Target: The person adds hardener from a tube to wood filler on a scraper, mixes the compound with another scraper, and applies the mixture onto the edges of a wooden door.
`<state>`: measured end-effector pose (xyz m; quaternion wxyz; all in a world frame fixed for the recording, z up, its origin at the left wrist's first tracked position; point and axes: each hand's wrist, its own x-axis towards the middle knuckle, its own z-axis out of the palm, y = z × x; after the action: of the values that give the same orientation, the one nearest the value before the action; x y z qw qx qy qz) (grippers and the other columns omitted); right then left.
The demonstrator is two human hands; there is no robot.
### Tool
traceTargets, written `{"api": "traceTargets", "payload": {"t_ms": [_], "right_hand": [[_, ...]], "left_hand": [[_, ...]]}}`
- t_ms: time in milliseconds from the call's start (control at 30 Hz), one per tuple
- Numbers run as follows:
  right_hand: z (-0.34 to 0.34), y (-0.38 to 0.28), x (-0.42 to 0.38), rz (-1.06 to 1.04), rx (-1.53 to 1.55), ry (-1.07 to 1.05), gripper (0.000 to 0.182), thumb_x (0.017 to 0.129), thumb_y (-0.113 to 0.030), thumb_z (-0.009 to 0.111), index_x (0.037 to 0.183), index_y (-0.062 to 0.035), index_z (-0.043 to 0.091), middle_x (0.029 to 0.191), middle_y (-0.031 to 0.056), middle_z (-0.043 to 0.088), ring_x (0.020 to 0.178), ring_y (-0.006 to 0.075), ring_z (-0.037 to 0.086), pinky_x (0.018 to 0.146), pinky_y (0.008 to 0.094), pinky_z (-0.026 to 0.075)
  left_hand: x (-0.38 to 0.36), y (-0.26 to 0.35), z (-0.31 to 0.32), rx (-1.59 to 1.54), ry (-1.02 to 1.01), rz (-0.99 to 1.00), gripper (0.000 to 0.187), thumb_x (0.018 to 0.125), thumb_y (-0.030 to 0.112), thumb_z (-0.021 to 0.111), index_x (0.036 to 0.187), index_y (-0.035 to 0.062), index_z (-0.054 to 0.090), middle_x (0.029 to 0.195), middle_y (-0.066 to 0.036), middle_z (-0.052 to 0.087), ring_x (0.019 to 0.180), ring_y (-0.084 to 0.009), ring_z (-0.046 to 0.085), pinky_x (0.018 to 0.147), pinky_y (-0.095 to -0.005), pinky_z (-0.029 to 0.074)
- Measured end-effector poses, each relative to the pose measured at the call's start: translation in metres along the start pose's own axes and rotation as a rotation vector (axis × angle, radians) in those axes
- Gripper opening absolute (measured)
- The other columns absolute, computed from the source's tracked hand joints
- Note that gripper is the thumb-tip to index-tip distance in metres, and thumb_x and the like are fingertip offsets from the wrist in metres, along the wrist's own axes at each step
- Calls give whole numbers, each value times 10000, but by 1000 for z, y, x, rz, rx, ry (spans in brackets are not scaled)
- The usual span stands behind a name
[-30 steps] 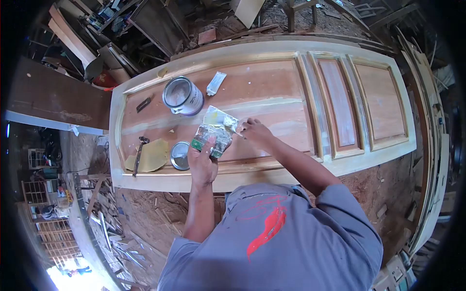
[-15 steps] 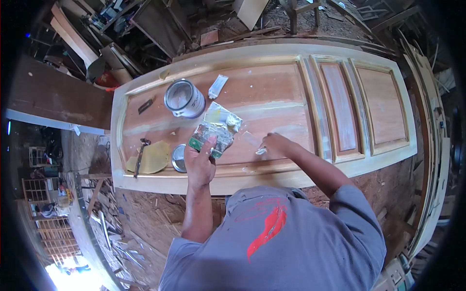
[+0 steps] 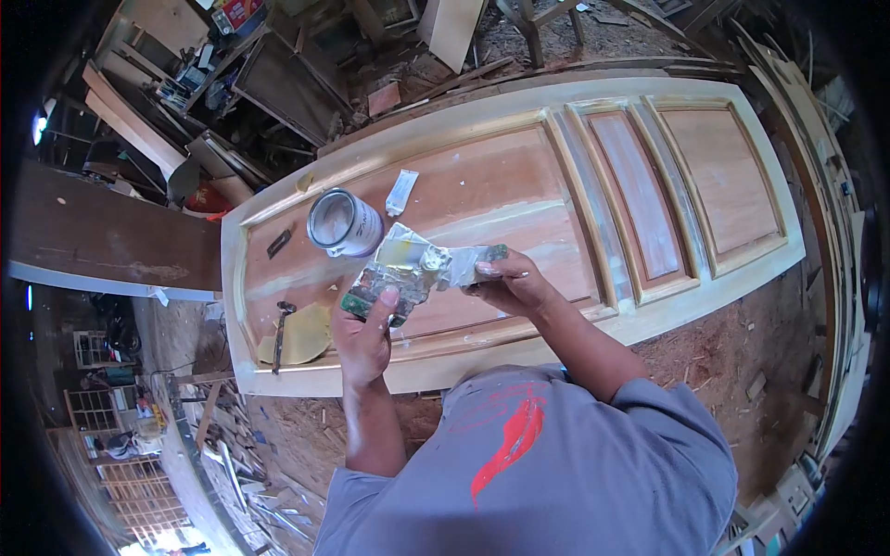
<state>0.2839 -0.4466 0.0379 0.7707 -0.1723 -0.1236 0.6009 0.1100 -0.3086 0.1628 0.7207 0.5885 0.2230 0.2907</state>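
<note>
My left hand [image 3: 366,338] grips a wide, putty-smeared scraper [image 3: 394,273] with a green edge, its pale blade pointing up and away from me. A lump of whitish putty [image 3: 432,260] sits at the blade's right corner. My right hand [image 3: 514,283] is closed on a second scraper [image 3: 466,266], whose blade touches the putty. Both are above a panelled wooden door [image 3: 519,195] with pale filler streaks. Beyond my left hand, an open metal can [image 3: 345,223] stands on the door beside a white tube [image 3: 401,193].
On the door's left end lie a hammer-like tool [image 3: 282,338], a yellowish sheet [image 3: 308,335] and a small dark piece [image 3: 279,243]. A brown board [image 3: 111,227] is at the left. Long planks [image 3: 820,176] border the right side, and wood scraps litter the ground.
My right hand has lifted off the door surface and moved left, bringing its scraper against the putty on the left one. The view has shifted slightly.
</note>
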Motion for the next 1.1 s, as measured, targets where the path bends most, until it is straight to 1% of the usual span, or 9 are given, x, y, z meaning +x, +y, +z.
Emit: {"api": "traceTargets", "payload": {"t_ms": [167,367,467,533,633,700,867,967,1100], "right_hand": [[1,7,4,40,148,-16,372,881,-183,658,1195,15,639,1100,124,693,977,236,659,861,374,518],[7,12,-2,47,250,-31,377,875,-180,651,1193,21,634,1077,127,698,950,250,670,860,373,525],[24,1,-12,-35,155,9,379,866,-135,666,1208,25,636,1085,134,700,966,253,668,876,377,521],[53,-17,-23,-173,-94,127,397,842,-93,691,1221,18,655,1098,148,699,995,259,664,880,388,516],[70,-56,-26,-698,-1231,-113,354,816,-1,736,1168,-44,726,1100,126,723,1041,268,651,937,403,476],[89,-79,-30,-735,-1401,-184,360,821,24,735,1150,-121,756,1115,71,728,1046,262,619,950,399,463],[120,-117,-24,-588,-1610,-467,434,807,-7,723,1178,-227,767,1167,-4,732,1067,259,598,1015,411,421],[123,-118,-22,-543,-1717,-471,433,804,-12,717,1178,-225,768,1176,-2,733,1079,262,594,1033,415,418],[109,-115,-23,-534,-1702,-417,433,813,6,711,1177,-221,767,1179,-3,733,1087,275,591,1037,407,425]], "left_hand": [[-6,7,2,187,-27,25,265,929,52,697,1174,-45,666,1043,-94,721,935,-156,674,851,-308,531],[-3,-13,-1,587,-89,684,225,918,-20,688,1141,-51,688,1050,-114,736,991,-156,669,884,-303,527],[1,-15,-9,859,-128,721,358,941,3,662,1286,-54,585,1119,-129,695,1033,-210,673,922,-324,515],[-15,-18,9,493,74,411,316,945,-1,653,1251,-63,604,1100,-137,708,1015,-226,693,914,-333,529],[-25,-25,12,-69,128,-32,424,959,35,627,1355,-65,513,1188,-164,667,1058,-267,692,931,-402,558],[-26,-18,20,-471,57,-248,462,956,46,620,1384,-59,480,1233,-173,644,1080,-264,682,945,-430,567],[-30,-32,6,-802,-104,-543,570,897,58,599,1428,-41,417,1248,-196,616,1049,-317,699,738,-406,660],[-34,-17,14,-877,-29,-568,574,873,57,598,1414,-52,440,1126,-178,686,867,-265,750,625,-320,679],[-32,-27,3,-943,-150,-501,568,891,39,594,1424,-40,414,1251,-207,617,1040,-310,703,728,-405,662]]}}
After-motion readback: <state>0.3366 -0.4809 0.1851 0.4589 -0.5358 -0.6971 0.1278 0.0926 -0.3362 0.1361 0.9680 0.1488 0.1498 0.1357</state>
